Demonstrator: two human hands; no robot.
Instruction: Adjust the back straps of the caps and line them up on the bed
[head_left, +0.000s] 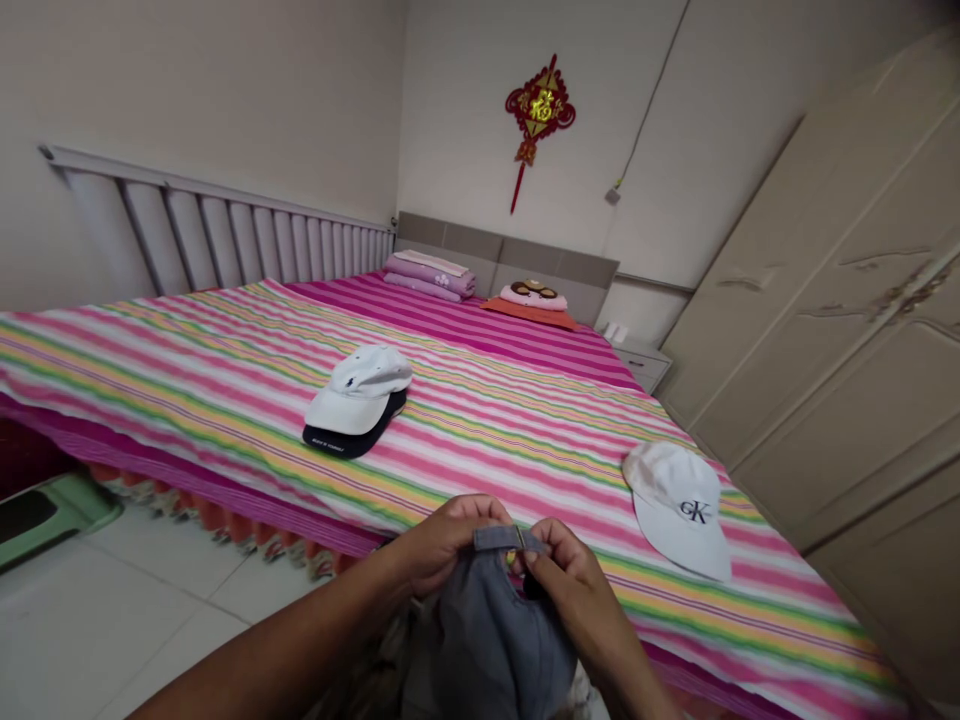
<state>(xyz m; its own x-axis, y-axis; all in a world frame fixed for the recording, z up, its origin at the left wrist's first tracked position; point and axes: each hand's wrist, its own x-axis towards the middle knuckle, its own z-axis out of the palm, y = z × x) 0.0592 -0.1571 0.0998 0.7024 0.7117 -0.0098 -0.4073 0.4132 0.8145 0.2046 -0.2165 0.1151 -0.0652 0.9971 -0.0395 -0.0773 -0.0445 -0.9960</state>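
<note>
My left hand (pixel 450 542) and my right hand (pixel 564 590) both pinch the back strap (pixel 499 538) of a grey baseball cap (pixel 487 640), close to its small metal buckle. The cap hangs below the strap, just off the near edge of the bed. On the striped bedspread (pixel 480 440) lie a white cap with a navy brim (pixel 358 395) and, nearer my right hand, a white cap with a dark "CK" logo (pixel 679 508). Neither of these touches my hands.
A tall cream wardrobe (pixel 817 330) runs along the bed's right side. Folded pink bedding (pixel 430 275) and an orange cloth (pixel 529 313) lie by the headboard (pixel 506 262). A slatted side panel (pixel 217 235) stands along the left. Tiled floor (pixel 135 610) lies at lower left.
</note>
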